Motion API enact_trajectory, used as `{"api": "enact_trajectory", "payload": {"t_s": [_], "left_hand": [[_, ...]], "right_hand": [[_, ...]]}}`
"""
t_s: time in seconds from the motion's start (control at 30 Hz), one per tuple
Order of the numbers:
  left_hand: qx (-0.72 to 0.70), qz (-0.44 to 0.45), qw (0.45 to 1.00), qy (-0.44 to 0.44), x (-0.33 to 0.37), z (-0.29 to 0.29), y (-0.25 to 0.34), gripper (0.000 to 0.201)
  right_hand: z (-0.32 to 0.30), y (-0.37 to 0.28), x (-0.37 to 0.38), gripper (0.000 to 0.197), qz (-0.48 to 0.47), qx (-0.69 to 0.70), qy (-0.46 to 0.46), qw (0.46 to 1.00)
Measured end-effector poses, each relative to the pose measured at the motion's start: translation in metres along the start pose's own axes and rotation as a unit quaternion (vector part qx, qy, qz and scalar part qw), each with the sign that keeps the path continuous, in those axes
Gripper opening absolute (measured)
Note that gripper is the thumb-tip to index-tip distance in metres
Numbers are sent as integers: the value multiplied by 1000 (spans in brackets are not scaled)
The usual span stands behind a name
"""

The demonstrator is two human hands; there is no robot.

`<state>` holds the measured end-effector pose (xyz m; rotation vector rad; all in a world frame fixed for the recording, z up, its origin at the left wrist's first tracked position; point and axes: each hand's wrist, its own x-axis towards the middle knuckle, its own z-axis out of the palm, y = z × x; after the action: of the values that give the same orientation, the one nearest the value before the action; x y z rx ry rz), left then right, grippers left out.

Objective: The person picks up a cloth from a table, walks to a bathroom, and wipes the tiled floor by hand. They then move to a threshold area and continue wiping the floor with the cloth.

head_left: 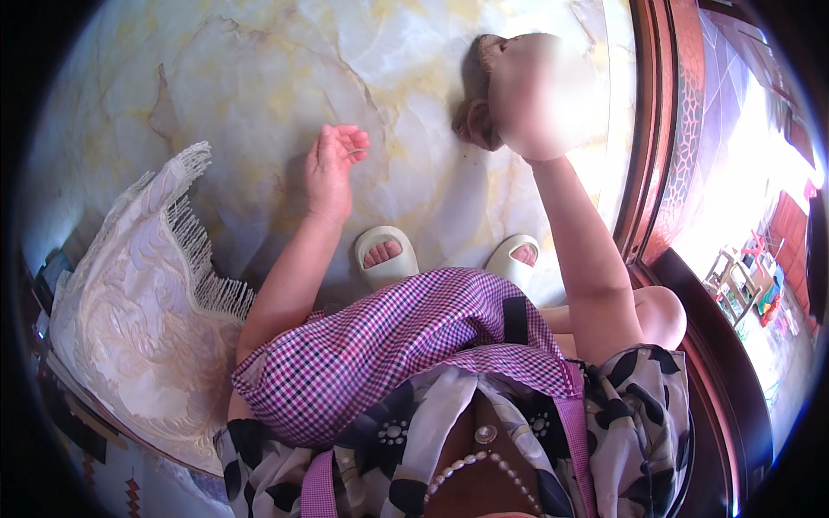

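My left hand hovers over the marbled floor, its fingers loosely curled and slightly apart, with nothing visible in them. My right arm reaches forward to the far right, where a pale blurred patch covers my right hand, so its fingers cannot be made out. Beside that patch are two brown parts that look like footwear, an upper one and a lower one. Whether my right hand touches or holds them is hidden. A purple-and-black checked apron lies over my lap.
A cream fringed cloth drapes over furniture at the left. My feet, in pale slides, rest on the floor. A reddish-brown door frame and raised sill run along the right. Beyond it stands a small wooden chair among colourful items.
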<state>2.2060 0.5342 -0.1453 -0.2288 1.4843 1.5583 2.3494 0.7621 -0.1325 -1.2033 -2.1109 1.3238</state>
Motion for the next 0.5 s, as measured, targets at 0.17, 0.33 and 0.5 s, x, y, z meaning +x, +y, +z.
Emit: {"api": "enact_trajectory", "payload": {"t_s": [0.17, 0.33, 0.5], "left_hand": [[2, -3, 1000, 14, 5, -3, -10, 41], [34, 6, 999, 14, 9, -6, -13, 41], [59, 22, 998, 17, 12, -13, -18, 42]], "right_hand": [[-20, 4, 4, 45, -176, -381, -74, 905], [-23, -3, 23, 59, -322, -507, -214, 770], [-7, -50, 27, 73, -59, -500, -342, 793]]}}
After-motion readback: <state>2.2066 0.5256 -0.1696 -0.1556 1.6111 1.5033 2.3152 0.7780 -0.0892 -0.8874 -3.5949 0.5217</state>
